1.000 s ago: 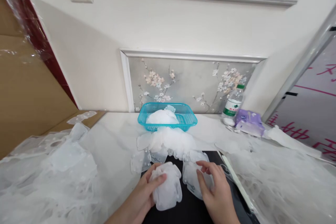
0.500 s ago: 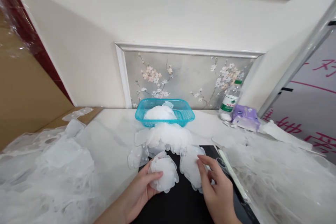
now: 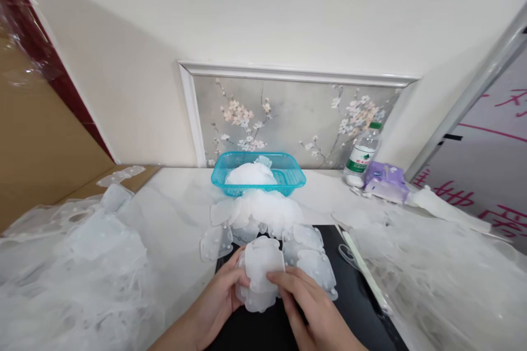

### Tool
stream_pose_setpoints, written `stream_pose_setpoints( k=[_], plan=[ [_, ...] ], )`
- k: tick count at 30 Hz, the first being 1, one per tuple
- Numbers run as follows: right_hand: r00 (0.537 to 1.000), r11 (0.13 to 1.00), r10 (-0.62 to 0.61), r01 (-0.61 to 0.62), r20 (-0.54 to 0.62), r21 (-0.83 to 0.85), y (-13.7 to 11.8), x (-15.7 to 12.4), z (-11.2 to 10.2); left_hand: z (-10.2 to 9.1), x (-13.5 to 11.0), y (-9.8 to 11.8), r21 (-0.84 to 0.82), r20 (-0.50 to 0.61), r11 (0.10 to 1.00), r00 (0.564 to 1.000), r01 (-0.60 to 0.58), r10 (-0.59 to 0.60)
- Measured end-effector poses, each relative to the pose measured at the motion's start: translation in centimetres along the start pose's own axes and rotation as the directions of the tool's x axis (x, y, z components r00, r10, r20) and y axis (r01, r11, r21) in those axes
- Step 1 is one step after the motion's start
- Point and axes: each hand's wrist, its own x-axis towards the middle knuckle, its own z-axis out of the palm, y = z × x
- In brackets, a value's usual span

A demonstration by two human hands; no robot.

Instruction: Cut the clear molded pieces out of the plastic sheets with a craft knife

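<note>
Left hand: grip pinching a cloudy stack | right hand: touching the top piece, can't tell if grip pinches | blue basket: 12 o'clock, on bench

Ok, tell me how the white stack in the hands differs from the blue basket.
The stack is white, the basket blue. The left hand holds the stack, with the right hand touching it; the basket rests on the tabletop. The basket is wider than the stack. Both look partly see-through.
</note>
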Motion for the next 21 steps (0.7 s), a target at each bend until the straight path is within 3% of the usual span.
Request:
stream_pose_setpoints(
  k=[6, 11, 13, 16, 21],
  plan=[
    [0.991, 0.994, 0.095, -0.099, -0.097, -0.041, -0.2, -0.3, 0.0, 0.6, -0.5, 0.3, -0.016, 0.039, 0.999, 0.998, -0.042, 0.043],
    [1.000, 0.997, 0.002, -0.003, -0.010, -0.076, -0.7, 0.0, -0.5, 1.0, -0.6, 0.1, 0.052, 0.004, 0.997, 0.998, -0.058, 0.058],
    [1.000, 0.995, -0.003, 0.000, -0.028, -0.101, -0.7, 0.0, -0.6, 0.7, -0.4, 0.0, 0.081, -0.006, 0.996, 0.999, -0.044, 0.045],
    [0.983, 0.970, 0.112, -0.141, -0.146, -0.200, 0.3, -0.2, -0.7, 0.1, 0.0, -0.1, 0.070, 0.002, 0.997, 1.000, -0.023, 0.023],
    [0.899, 0.795, 0.341, -0.432, -0.276, -0.426, 2.5, -0.6, -0.3, -0.1, 0.1, -0.1, 0.075, -0.017, 0.997, 1.000, 0.001, 0.000]
  ],
)
